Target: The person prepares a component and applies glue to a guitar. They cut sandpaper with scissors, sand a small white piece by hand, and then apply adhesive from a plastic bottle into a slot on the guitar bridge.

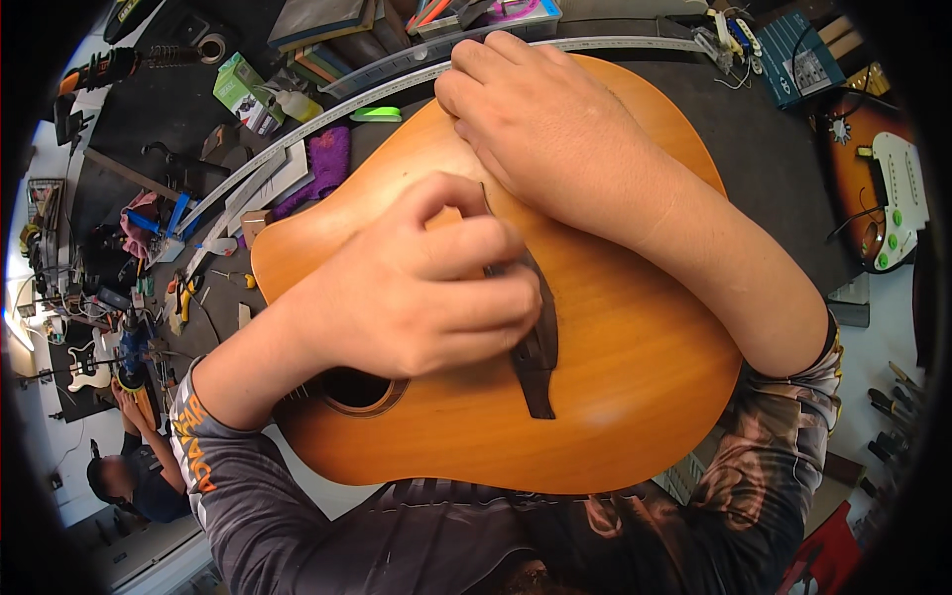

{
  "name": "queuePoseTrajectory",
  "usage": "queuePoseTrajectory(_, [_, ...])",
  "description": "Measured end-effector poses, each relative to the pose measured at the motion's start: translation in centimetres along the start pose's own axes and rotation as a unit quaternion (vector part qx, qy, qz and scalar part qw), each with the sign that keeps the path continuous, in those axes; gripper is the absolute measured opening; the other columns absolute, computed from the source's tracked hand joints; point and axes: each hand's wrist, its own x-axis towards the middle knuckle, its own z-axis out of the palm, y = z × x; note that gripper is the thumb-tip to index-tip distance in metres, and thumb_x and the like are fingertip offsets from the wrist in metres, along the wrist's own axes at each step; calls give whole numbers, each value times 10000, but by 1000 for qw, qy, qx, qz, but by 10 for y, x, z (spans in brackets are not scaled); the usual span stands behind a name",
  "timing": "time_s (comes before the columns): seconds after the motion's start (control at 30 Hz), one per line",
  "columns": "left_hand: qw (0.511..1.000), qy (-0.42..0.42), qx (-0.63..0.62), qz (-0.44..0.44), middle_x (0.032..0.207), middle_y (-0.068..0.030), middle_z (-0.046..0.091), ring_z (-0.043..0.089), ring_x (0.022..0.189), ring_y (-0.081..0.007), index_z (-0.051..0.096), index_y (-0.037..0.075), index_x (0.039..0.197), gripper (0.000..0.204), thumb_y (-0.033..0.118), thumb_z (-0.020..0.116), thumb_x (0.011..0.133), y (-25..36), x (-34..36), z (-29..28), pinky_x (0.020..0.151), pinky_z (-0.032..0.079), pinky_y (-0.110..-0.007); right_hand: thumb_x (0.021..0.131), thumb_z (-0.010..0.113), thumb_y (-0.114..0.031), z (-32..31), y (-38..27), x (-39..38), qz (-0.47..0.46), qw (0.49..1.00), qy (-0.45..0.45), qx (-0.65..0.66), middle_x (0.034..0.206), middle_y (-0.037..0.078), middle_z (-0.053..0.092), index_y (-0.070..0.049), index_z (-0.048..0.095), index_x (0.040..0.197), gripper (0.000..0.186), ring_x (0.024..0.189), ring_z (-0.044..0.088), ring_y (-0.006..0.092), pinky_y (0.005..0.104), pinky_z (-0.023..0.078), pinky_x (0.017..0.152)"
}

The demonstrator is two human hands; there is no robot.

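Honey-coloured wood fills the middle of the view: it's an acoustic guitar (645,307) lying face up, its sound hole (359,390) at about 8 o'clock and the foot of the dark bridge (538,382) showing near 5. Left hand (426,283) is right by the centre, palm down over the bridge, fingers curled well in with the thumb side toward 12; can't tell if there's anything pinched under them, the knuckles block it. Right hand (535,114) sits between 12 and 1 o'clock on the guitar's top, back of the hand up, fingers bent and half closed, and I can't tell if it's got hold of something either. Around it, a bright green thing (377,114) lies on the dark bench at 11, a purple cloth (329,164) sits between 10 and 11, and a sunburst electric guitar (863,139) with a white pickguard is out between 2 and 3. Another person (159,486) is over at 8.
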Motion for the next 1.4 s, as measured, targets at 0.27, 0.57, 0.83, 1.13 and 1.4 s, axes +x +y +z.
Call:
queuePoseTrajectory(0.27, [998, -32, 59, -8, 1021, 16, 667, 634, 966, -200, 772, 80, 935, 200, 100, 802, 739, -3, 0, -8, 765, 509, -426, 847, 708, -72, 1, 0, 1, 2, 1000, 2, -18, 1085, 62, 675, -71, 699, 1060, 213, 1107, 644, 249, 370, 521, 861])
queuePoseTrajectory(0.57, [999, -17, 39, 15, 968, 29, 660, 640, 932, -189, 757, 106, 907, 172, 120, 797, 740, 9, 3, 0, 767, 468, -432, 837, 727, -72, -1, -1, 3, 2, 1000, -5, -16, 1079, 63, 672, -69, 700, 1044, 209, 1102, 646, 247, 367, 524, 849])
queuePoseTrajectory(0.83, [998, -33, 45, 3, 1028, 40, 662, 641, 940, -181, 763, 120, 923, 211, 103, 794, 714, 3, 2, -6, 782, 464, -446, 937, 689, -134, 4, 3, 0, 1, 1000, 5, 6, 1055, 89, 609, -50, 637, 1037, 141, 1044, 613, 280, 415, 505, 866])
queuePoseTrajectory(1.13, [998, -27, 51, 3, 988, 49, 661, 636, 930, -188, 760, 126, 917, 217, 106, 798, 705, 5, 2, -2, 774, 447, -439, 945, 679, -143, 4, 3, 1, -2, 1000, 17, 8, 1052, 92, 612, -48, 641, 1040, 140, 1041, 615, 284, 416, 508, 864])
queuePoseTrajectory(1.4, [998, -27, 55, 4, 1001, 58, 670, 629, 945, -185, 769, 140, 909, 218, 112, 793, 694, 7, 2, -2, 784, 436, -455, 837, 730, -79, 2, 1, 2, 4, 1000, -7, -29, 1065, 61, 664, -72, 689, 1023, 190, 1086, 647, 237, 361, 522, 850])
